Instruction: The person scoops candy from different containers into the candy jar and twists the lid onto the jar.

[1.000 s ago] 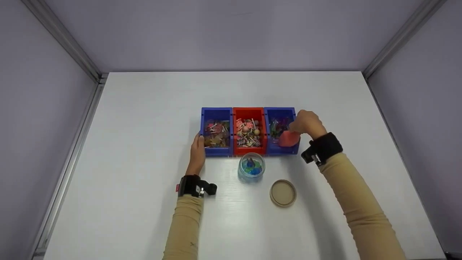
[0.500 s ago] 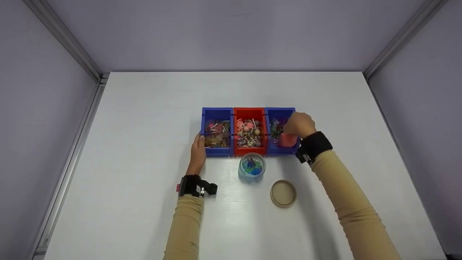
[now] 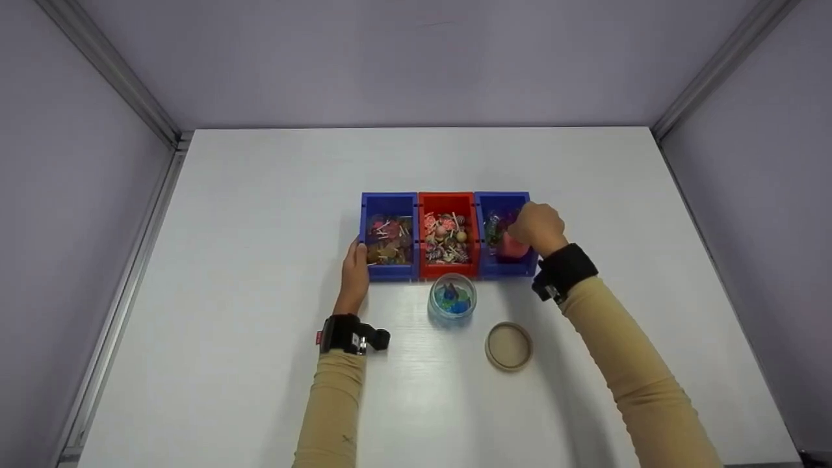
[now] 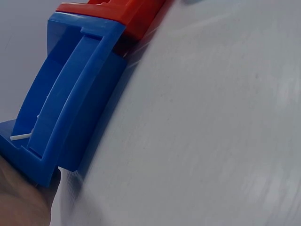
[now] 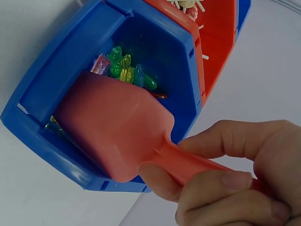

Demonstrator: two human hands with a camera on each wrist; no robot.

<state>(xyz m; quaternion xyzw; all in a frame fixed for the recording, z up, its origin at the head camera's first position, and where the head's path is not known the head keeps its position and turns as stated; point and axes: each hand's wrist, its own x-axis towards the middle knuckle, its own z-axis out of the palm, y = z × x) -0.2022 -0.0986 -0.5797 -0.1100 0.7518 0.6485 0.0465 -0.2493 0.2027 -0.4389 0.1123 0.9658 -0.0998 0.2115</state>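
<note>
My right hand (image 3: 538,227) grips the handle of a pinkish-red scoop (image 5: 117,122), fingers and thumb curled round it. The scoop's head is down inside the right blue bin (image 3: 502,201), covering part of the small clear coloured pieces (image 5: 123,70) there, green, yellow, blue and purple. My left hand (image 3: 354,276) lies against the outer left side of the left blue bin (image 3: 389,204), near its front; its far fingers are hidden in the left wrist view. Just in front of the bins stands a clear jar (image 3: 452,318) with blue and green pieces inside.
Between the blue bins a red bin (image 3: 447,203) holds small lollipop-like pieces with white sticks. A round beige lid (image 3: 509,347) lies on the white table (image 3: 416,403), right of and nearer than the jar. Grey walls surround the table's back and sides.
My right hand has moved left and lowered the scoop deeper into the right blue bin, then shifted only slightly. The left hand, jar and lid keep their places.
</note>
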